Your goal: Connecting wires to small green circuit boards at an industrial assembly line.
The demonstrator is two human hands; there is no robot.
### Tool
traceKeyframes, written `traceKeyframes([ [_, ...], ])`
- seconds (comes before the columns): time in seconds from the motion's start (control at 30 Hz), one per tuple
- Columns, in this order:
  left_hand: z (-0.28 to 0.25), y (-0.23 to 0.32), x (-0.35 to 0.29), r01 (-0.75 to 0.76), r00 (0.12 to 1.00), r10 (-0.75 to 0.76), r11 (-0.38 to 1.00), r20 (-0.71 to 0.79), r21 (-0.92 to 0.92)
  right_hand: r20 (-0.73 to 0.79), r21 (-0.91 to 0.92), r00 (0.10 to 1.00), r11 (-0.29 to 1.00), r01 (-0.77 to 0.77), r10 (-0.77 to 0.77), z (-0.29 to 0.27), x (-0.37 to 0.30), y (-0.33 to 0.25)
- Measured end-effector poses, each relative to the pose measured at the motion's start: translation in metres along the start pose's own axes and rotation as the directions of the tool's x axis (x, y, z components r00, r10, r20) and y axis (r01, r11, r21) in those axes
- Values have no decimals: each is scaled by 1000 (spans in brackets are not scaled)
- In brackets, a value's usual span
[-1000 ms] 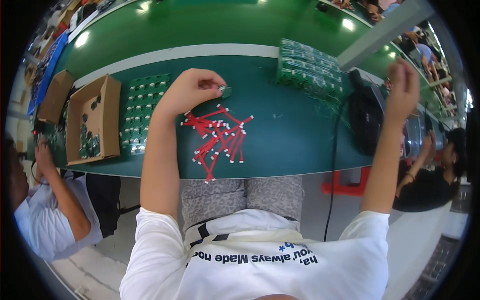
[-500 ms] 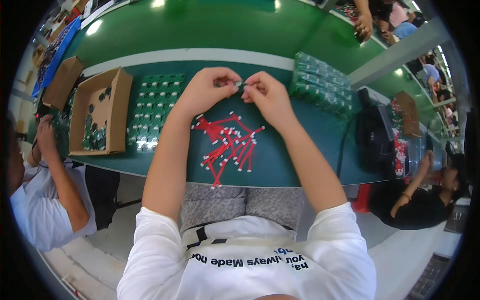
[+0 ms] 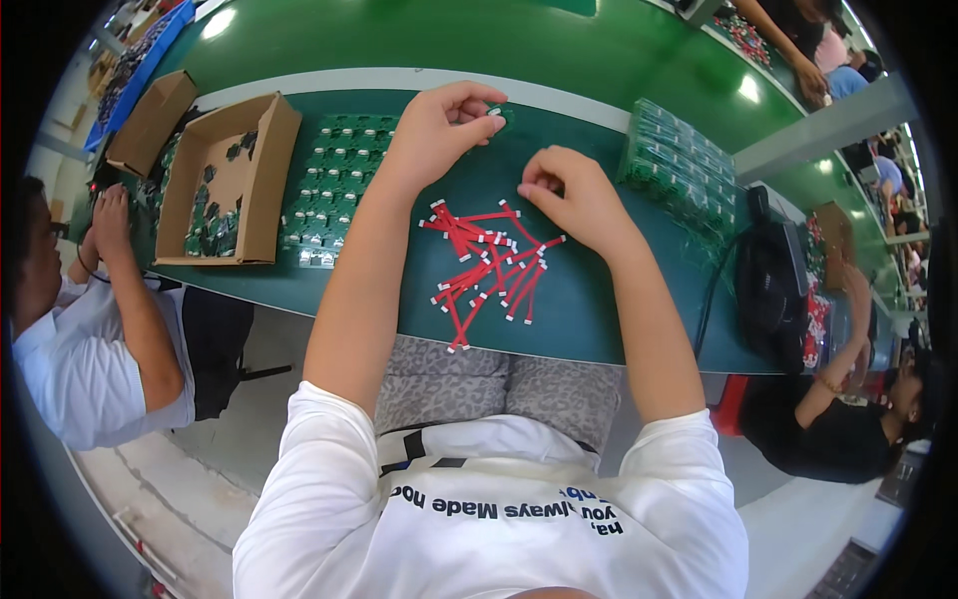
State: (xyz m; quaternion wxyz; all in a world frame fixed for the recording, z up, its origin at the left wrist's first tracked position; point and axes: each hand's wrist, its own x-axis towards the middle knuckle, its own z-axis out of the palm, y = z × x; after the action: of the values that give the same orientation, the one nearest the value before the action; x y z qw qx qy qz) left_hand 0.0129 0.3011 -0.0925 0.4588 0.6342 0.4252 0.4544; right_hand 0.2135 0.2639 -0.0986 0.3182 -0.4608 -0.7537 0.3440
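Raised near the far side of the bench, my left hand (image 3: pixel 439 132) pinches a small green circuit board (image 3: pixel 506 117) with a pale connector on it. My right hand (image 3: pixel 577 200) hovers apart from it, to the right, with its fingers curled in. Whatever those fingers may hold is hidden. Below and between my hands lies a loose pile of short red cables (image 3: pixel 484 252) with white plug ends. Just left of my left forearm, green boards with white connectors (image 3: pixel 337 180) lie in rows on the green bench mat (image 3: pixel 419 309).
On the left stands an open cardboard box (image 3: pixel 271 185) with small dark green pieces inside. A stack of wrapped green boards (image 3: pixel 679 165) sits at the right, by a black bag (image 3: pixel 770 285). Co-workers sit at both sides, a white sleeve (image 3: pixel 95 374) on the left.
My hands have come apart. The left keeps the circuit board, while the right has drawn away to the right. The whole view has shifted, so the bench appears higher and farther right.
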Motion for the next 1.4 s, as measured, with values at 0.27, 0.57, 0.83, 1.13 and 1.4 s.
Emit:
traceKeyframes([
  [0.27, 1, -7, 1, 36, 997, -30, 996, 74, -82, 79, -389, 979, 899, 203, -187, 19, -4, -10],
  [0.57, 8, -1, 1, 117, 991, -111, 990, 76, -75, -11, -437, 989, 891, 126, -146, 35, -9, -7],
  [0.83, 8, 3, -2, 104, 993, -101, 993, 57, -51, -53, -485, 978, 861, 152, -202, 44, -9, 0],
  [1.13, 10, 1, -1, 127, 992, -126, 991, 19, -50, -254, -257, 895, 917, 304, -368, 33, -2, -6],
  [1.4, 13, 1, -1, 191, 979, -182, 976, 94, -105, -428, 169, 888, 951, 260, -167, 16, -3, -11],
])
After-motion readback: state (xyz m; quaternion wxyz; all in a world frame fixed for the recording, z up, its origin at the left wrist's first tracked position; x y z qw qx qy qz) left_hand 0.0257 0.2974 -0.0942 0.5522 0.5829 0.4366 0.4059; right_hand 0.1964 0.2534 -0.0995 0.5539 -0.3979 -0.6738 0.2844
